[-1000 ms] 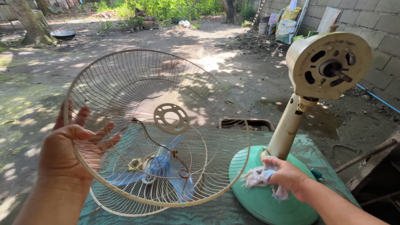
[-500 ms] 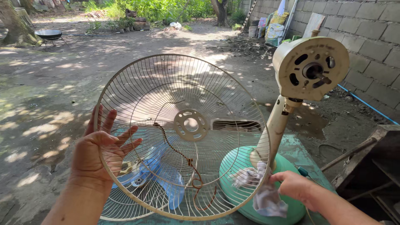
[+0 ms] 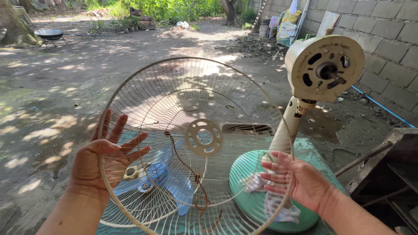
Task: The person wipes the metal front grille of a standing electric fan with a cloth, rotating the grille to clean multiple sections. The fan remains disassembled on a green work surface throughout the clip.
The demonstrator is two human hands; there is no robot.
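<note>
Both hands hold the grille [image 3: 191, 143] upright by its rim: left hand [image 3: 104, 159] at 9 o'clock and right hand [image 3: 300, 180] at 4 o'clock, fingers spread flat. Behind it, a blue blade [image 3: 174, 185] lies in a second grille [image 3: 130, 209] on the tabletop [image 3: 311, 150], with the fan stand [image 3: 305, 100] at 3 o'clock.

Wire fan guard [image 3: 191, 143] raised upright from its earlier tilt over the table. Right hand [image 3: 300, 180] lifted off the green base [image 3: 244, 174], now pressed against the guard's rim, rag [image 3: 274, 204] hanging beneath.
</note>
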